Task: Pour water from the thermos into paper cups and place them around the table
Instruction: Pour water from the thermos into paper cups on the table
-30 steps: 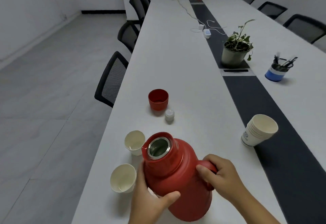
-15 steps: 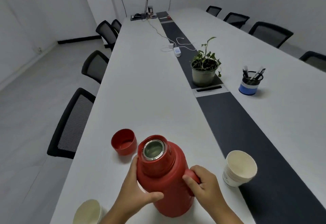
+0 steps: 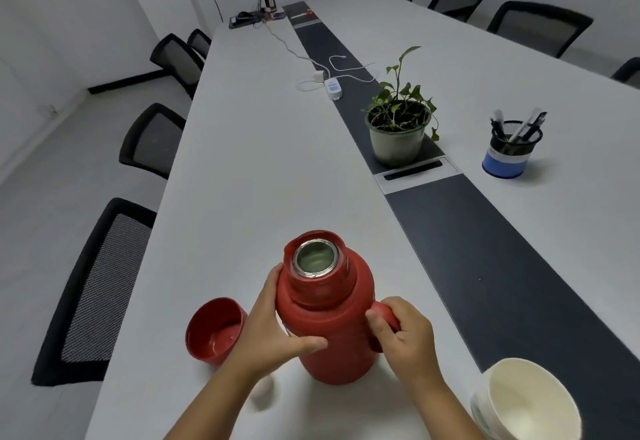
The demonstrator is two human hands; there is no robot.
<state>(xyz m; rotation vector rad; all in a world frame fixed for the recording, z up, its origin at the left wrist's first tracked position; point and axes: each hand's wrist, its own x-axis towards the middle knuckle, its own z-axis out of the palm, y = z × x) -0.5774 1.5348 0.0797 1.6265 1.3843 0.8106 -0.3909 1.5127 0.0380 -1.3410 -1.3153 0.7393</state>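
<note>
A red thermos (image 3: pixel 329 322) stands upright and uncapped on a long white table (image 3: pixel 249 169), its steel mouth open. The left hand (image 3: pixel 273 332) wraps around the thermos body, thumb across the front. The right hand (image 3: pixel 405 339) grips the red handle on the other side. A red lid cup (image 3: pixel 214 330) sits open-side up just left of the left hand. A stack of paper cups (image 3: pixel 526 405) lies tilted at lower right, near the table's dark centre strip (image 3: pixel 485 266). Farther along stand a potted plant (image 3: pixel 398 128) and a pen holder (image 3: pixel 512 145).
</note>
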